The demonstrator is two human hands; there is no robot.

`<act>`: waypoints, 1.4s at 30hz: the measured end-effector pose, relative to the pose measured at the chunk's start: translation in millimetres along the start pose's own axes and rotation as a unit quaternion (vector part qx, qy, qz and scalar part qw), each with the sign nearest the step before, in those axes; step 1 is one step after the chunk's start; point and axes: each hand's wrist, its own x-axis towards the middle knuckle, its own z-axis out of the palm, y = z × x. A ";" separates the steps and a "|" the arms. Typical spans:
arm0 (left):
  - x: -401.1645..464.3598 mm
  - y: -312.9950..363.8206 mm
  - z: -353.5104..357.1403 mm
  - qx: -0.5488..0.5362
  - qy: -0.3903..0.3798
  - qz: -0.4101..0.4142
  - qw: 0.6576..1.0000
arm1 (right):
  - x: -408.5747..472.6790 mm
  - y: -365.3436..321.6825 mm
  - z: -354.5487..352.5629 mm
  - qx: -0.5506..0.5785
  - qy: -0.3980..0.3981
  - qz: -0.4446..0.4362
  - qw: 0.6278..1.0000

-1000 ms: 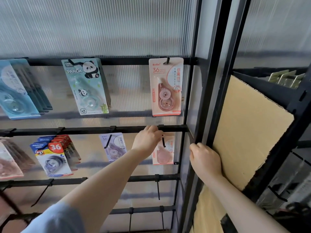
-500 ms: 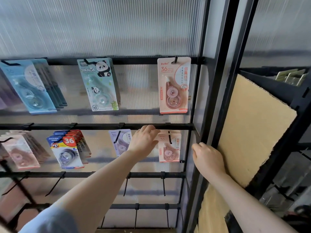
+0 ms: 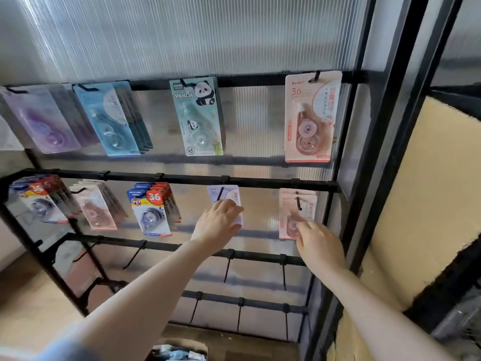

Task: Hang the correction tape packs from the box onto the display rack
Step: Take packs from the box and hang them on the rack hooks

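On the display rack, the second rail carries a purple correction tape pack and a few pink correction tape packs on neighbouring hooks. My left hand lies over the lower half of the purple pack with its fingers fairly straight. My right hand holds the lower right corner of the front pink pack, fingers on its face. The box shows at the bottom edge with packs inside it, mostly cut off.
The top rail carries purple, blue, panda and pink packs. Red-and-blue "36" packs and more pink ones hang left on the second rail. Bare hooks line the lower rails. Black posts and cardboard stand right.
My right hand has left the black post and moved left onto the pink packs. My left hand dropped from the rail onto the purple pack. The camera swung left.
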 end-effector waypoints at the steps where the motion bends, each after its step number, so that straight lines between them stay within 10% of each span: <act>1: -5.8 -5.2 -0.2 -0.001 0.000 -0.002 1.000 | 0.5 -5.3 3.2 0.006 -0.008 -0.006 1.000; 42: -284.9 -348.8 217.6 -0.110 -0.200 -0.177 0.958 | -92.0 -306.8 298.6 -0.046 -0.348 -0.050 0.935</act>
